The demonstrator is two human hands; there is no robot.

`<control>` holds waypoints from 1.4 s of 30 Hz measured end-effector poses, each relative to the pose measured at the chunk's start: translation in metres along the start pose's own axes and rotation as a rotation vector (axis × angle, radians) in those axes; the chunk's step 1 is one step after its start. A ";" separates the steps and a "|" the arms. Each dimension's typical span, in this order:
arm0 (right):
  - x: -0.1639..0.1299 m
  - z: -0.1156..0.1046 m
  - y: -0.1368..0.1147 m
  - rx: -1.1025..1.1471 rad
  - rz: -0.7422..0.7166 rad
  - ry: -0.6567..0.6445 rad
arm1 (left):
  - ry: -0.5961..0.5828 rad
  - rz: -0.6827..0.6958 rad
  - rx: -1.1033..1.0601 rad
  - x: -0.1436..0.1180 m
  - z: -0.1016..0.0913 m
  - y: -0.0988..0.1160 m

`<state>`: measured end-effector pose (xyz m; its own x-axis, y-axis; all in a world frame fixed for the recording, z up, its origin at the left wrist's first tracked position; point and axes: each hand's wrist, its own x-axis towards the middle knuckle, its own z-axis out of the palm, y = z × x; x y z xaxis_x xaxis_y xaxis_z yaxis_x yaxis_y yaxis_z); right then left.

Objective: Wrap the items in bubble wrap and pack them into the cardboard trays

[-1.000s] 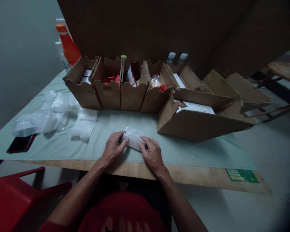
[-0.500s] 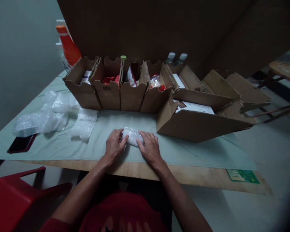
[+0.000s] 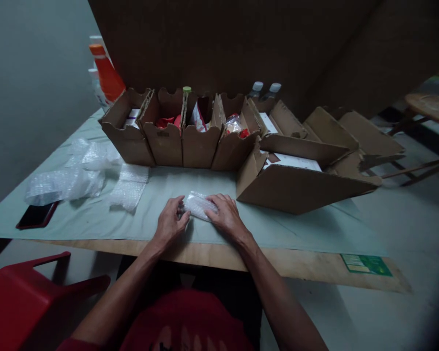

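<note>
A small bundle rolled in bubble wrap [image 3: 199, 204] lies on the pale green cloth in front of me; what it holds, if anything, I cannot make out. My right hand [image 3: 225, 215] grips its right end, fingers over the top and thumb on the near side. At the bundle's left end is my left hand [image 3: 171, 218], its curled fingers and thumb apart around that end. Off to the left lie loose bubble wrap sheets [image 3: 64, 184], with a smaller piece [image 3: 129, 187] closer to my left hand.
Cardboard bins [image 3: 166, 148] with packets and boxes stand in a row at the back. A larger bin [image 3: 303, 190] juts forward on the right. A phone [image 3: 38, 215] lies left, partly under bubble wrap. An orange bottle [image 3: 108, 73] stands back left; a red stool [image 3: 25, 292] is below.
My left hand has loosened from the bundle's left end and its fingers have parted. My right hand has shifted slightly left over the bundle. The view has moved a little.
</note>
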<state>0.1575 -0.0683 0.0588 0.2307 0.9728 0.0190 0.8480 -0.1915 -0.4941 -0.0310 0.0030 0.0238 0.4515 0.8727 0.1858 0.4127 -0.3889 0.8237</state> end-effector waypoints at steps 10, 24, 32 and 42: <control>-0.030 0.005 0.002 0.309 -0.191 0.045 | -0.334 -0.030 -0.245 0.005 -0.020 -0.013; 0.034 -0.012 0.007 -0.098 -0.153 -0.236 | -0.110 -0.024 -0.184 0.010 -0.008 -0.014; 0.023 -0.019 -0.008 0.031 -0.238 -0.290 | -0.167 -0.065 -0.270 0.010 -0.014 -0.016; -0.037 -0.020 -0.019 0.375 -0.151 -0.124 | -0.456 -0.223 -0.512 -0.003 -0.032 0.012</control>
<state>0.1427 -0.1032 0.0848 0.0380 0.9990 0.0219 0.6305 -0.0070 -0.7761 -0.0527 0.0052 0.0499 0.7313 0.6615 -0.1665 0.1613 0.0694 0.9845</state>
